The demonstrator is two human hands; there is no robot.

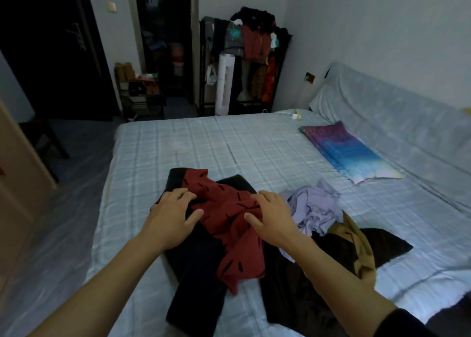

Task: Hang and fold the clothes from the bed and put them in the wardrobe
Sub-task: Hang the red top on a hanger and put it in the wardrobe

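A red garment with black dashes (232,224) lies crumpled over dark clothing (196,273) on the near part of the bed (204,145). My left hand (173,217) rests on the garment's left side, fingers bent over the cloth. My right hand (272,217) lies on its right side, fingertips curled into the red fabric. To the right sit a crumpled lilac garment (313,206), a tan garment (356,247) and a black cloth (384,245).
A folded purple-and-blue cloth (344,150) lies near the covered headboard at right. A clothes rack full of garments (249,46) and a white tower appliance (224,84) stand beyond the bed. A wardrobe edge (15,163) is at left. A white charger (295,115) lies on the bed's far edge.
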